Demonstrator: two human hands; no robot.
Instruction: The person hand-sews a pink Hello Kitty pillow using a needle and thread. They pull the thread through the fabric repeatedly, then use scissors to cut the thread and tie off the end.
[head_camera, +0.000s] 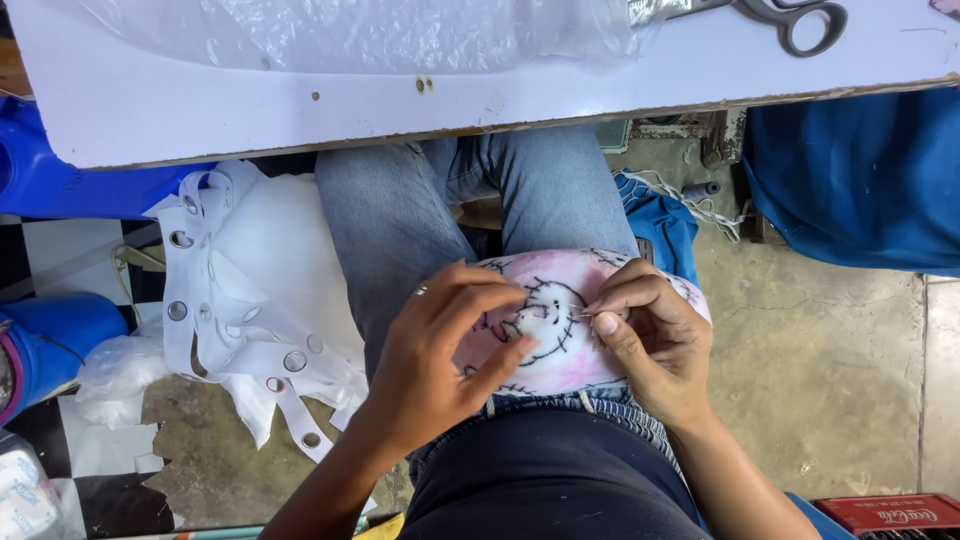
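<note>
Hands (540, 350), two, hold one pink cushion (560, 300).

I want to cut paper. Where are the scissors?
In the head view, the scissors lie at the top right on the white table, beside the clear plastic sheet.

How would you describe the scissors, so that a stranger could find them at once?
Look at the white table across the top of the view. Follow its far edge to the right, past the clear plastic sheet. The scissors lie there, partly cut off: the only dark metal thing on it, with looped handles.
</note>
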